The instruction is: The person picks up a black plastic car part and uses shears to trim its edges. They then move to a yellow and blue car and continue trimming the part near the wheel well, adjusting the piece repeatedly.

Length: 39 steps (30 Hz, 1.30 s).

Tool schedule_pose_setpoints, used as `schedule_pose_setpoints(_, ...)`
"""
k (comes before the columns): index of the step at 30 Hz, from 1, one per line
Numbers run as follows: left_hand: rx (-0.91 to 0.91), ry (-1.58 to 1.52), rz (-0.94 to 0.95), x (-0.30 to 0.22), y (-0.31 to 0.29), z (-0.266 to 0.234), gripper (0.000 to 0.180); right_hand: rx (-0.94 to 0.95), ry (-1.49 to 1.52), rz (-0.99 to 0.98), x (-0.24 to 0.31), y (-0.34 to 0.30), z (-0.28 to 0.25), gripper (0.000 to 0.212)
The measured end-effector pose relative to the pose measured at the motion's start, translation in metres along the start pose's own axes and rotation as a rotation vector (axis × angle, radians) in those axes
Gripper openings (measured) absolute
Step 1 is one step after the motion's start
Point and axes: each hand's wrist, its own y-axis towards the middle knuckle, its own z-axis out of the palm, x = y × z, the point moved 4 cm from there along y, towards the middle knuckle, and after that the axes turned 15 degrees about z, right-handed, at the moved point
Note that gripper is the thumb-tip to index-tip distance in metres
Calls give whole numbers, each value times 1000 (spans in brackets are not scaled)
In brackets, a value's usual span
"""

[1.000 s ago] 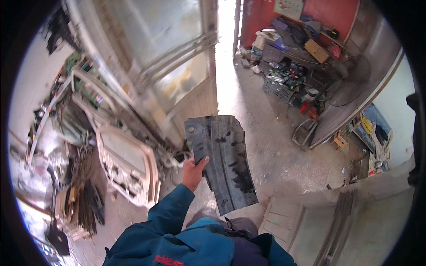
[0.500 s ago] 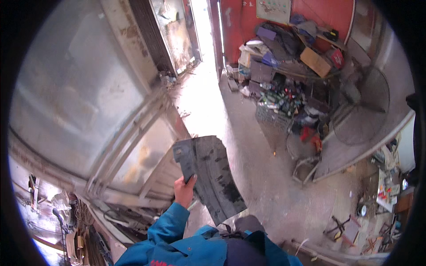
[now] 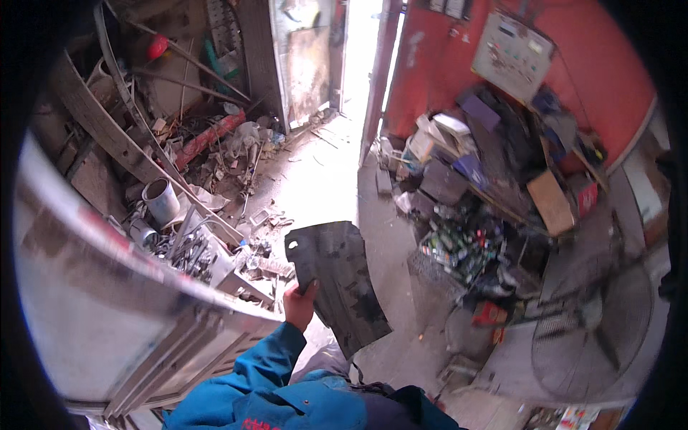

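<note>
My left hand (image 3: 299, 304) grips the left edge of a dark grey, slightly curved panel (image 3: 340, 281), thumb on its upper face and the other fingers mostly hidden behind it. The panel hangs tilted in front of my body. It has a small hole near its upper left corner and darker wet-looking patches on its right side. My left forearm in a blue sleeve (image 3: 266, 358) reaches up to it. On the right only part of my other sleeve (image 3: 419, 407) shows; no right hand can be made out.
A bright doorway (image 3: 358, 79) stands ahead. To its left lie a white pipe piece (image 3: 160, 201), a red tube (image 3: 211, 136) and scrap. On the right are a heap of cartons (image 3: 552, 203), a crate of bottles (image 3: 459, 247) and a large fan (image 3: 591, 315). A big pale panel (image 3: 93, 301) bounds the left.
My view has shifted forward toward the doorway. The scrap behind the large pale panel has come into sight, and the fan sits lower. My left hand keeps its hold on the dark panel.
</note>
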Motion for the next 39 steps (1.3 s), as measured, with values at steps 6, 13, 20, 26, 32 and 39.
schedule_pose_setpoints(6,-8,145,58,24,212,59,34,102,-100,-59,271,13,62,52)
schedule_pose_setpoints(13,-146,172,41,101,414,64,28,248,-58,-148,590,69,174,46)
schedule_pose_setpoints(20,-399,368,152,125,606,63,32,267,-34,-103,841,160,212,39)
schedule_pose_setpoints(26,-364,178,-22,158,783,75,28,523,397,70,988,302,104,33)
schedule_pose_setpoints(32,-286,240,182,239,987,129,30,-70,-50,-408,1171,318,161,35)
schedule_pose_setpoints(39,-47,260,127,278,1236,190,28,178,-31,-112,1384,208,342,36)
